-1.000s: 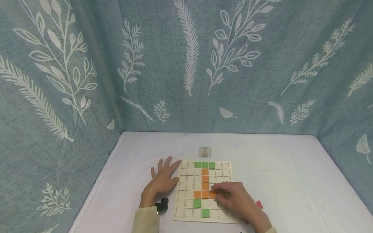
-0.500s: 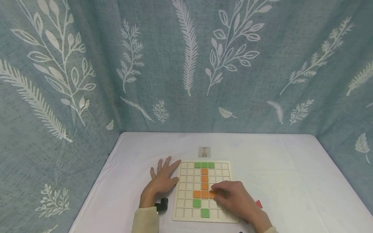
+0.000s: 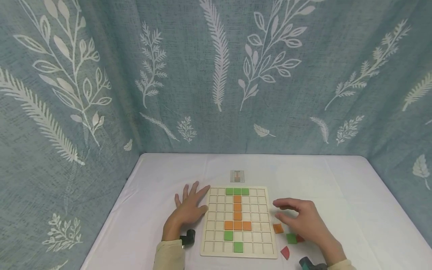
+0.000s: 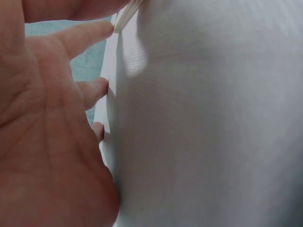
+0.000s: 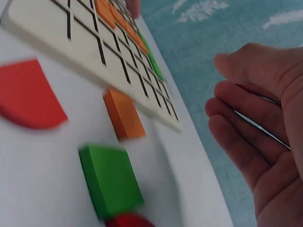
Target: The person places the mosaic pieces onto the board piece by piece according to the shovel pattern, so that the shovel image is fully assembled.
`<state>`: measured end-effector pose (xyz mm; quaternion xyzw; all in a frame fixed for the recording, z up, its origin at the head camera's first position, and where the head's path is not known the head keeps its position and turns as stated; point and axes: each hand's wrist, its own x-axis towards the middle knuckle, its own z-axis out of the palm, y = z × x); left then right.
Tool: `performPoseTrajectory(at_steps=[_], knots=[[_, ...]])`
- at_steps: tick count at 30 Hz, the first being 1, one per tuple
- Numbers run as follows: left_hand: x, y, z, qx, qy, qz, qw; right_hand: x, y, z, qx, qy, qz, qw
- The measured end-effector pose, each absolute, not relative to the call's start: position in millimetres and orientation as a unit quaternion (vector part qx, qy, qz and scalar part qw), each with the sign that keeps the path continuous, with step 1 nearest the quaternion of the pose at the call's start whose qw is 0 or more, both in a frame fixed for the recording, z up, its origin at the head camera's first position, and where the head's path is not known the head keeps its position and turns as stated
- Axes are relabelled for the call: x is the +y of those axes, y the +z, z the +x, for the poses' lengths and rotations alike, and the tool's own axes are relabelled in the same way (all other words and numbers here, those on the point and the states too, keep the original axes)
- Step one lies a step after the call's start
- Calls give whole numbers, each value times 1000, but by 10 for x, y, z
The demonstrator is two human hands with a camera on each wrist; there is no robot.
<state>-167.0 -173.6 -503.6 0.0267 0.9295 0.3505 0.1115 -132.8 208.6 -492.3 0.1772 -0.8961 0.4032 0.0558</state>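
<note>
A cream grid board [image 3: 212, 240] lies on the white table, with orange tiles [image 3: 237, 207] forming a column and a crossbar. Three green tiles [image 3: 237, 191] line its far edge; two more sit nearer the front. My left hand [image 3: 189, 210] rests spread at the board's left edge, index fingertip and thumb touching it. My right hand [image 3: 303, 217] hovers right of the board with nothing between thumb and fingers. Below it lie a loose orange tile [image 5: 124, 116], a green tile [image 5: 111, 179], a red quarter-round piece [image 5: 31, 94] and another red piece [image 3: 299, 238], partly covered.
A small card [image 3: 237, 176] printed with a grid pattern lies beyond the board. Black wrist devices [image 3: 188, 237] show at both wrists. A blue-green leaf-patterned curtain [image 3: 189, 75] encloses the back and sides of the table.
My right hand has let go of the orange tile at the crossbar's right end and moved right, off the board, uncovering the loose pieces. My left hand has stayed put.
</note>
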Motion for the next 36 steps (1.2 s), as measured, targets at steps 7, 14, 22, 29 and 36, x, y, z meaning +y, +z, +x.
performPoseTrajectory(at_steps=[7,14,22,29,36], knots=[[-1739,-5041,-1669,930,351,26,109,2233,-4943,-1284,-898,413,154,14],[-1736,-5038,-1671,930,350,26,110,2263,-5026,-1173,-888,442,121,-45],[-1739,-5022,-1665,929,353,31,106,2204,-5140,-1088,-910,390,140,-1],[-1745,-5017,-1661,929,353,32,106,2197,-5145,-1066,-917,371,148,-3],[-1753,-5013,-1659,928,354,35,106,2181,-5176,-1033,-918,366,154,12]])
